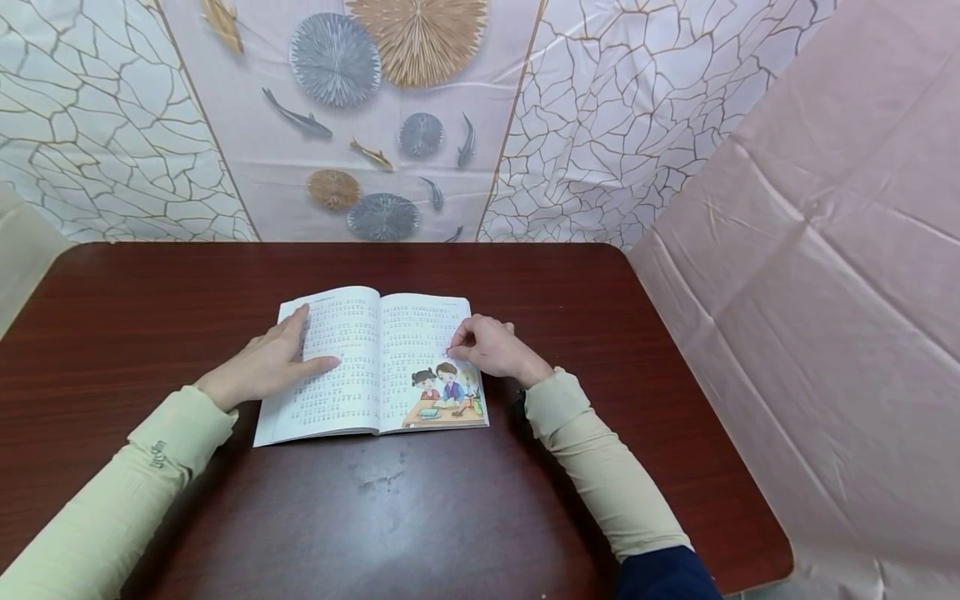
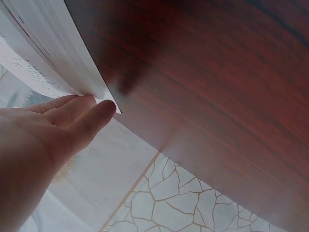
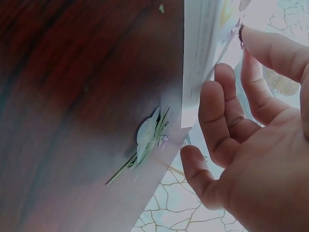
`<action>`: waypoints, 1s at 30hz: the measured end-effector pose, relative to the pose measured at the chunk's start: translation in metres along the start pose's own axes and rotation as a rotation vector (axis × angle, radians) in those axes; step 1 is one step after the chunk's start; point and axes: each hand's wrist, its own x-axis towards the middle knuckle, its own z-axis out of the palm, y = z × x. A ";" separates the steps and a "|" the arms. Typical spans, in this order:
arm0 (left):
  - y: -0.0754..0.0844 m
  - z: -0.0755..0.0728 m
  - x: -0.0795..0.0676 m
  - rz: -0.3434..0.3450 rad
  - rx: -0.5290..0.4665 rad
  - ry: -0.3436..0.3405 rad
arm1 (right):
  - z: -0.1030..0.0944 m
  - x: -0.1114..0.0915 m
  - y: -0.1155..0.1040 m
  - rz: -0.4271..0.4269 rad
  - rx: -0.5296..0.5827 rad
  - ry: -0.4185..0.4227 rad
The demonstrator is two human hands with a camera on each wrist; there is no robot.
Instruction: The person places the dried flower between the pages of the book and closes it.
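Observation:
An open book [image 1: 352, 333] lies on the table, printed text on both pages and a colour drawing [image 1: 446, 396] of two children low on the right page. My left hand [image 1: 270, 358] rests on the left page with fingers extended and thumb spread; in the left wrist view its fingertips touch the book's edge. Over the right page, my right hand [image 1: 491, 346] pinches a tiny purple piece [image 3: 241, 36], seemingly a bit of flower, between thumb and forefinger. Its other fingers are loosely bent. Beside the book lies a leafy sprig [image 3: 150, 137] with purple bits.
The dark red-brown table [image 1: 337, 517] has rounded corners. A small pale green fragment [image 3: 161, 8] lies on it. Patterned cloth [image 1: 615, 108] hangs behind the table, and a plain pinkish cloth [image 1: 825, 275] stands along the right side.

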 end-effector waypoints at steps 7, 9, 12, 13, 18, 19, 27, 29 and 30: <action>-0.001 0.000 0.000 0.004 0.002 0.002 | 0.002 -0.001 -0.001 0.014 -0.016 0.007; -0.001 0.000 0.000 0.005 0.002 0.003 | 0.001 -0.001 -0.002 0.015 -0.019 0.007; -0.002 0.001 0.001 0.004 0.003 0.004 | 0.001 -0.001 -0.002 0.011 -0.025 0.013; -0.002 0.001 0.001 0.004 0.004 0.004 | 0.001 -0.001 -0.002 0.010 -0.029 0.015; -0.002 0.001 0.001 0.003 0.003 0.004 | 0.002 0.000 -0.002 0.007 -0.040 0.028; -0.002 0.001 0.001 0.004 0.003 0.004 | 0.002 0.000 -0.002 0.009 -0.041 0.030; -0.002 0.000 0.000 0.008 -0.003 0.008 | 0.002 -0.001 -0.001 0.022 -0.014 0.029; -0.003 0.000 0.000 0.009 -0.002 0.011 | -0.001 -0.002 0.000 0.022 0.011 0.038; -0.003 0.000 0.000 0.009 -0.002 0.011 | -0.003 -0.003 0.000 0.022 0.027 0.048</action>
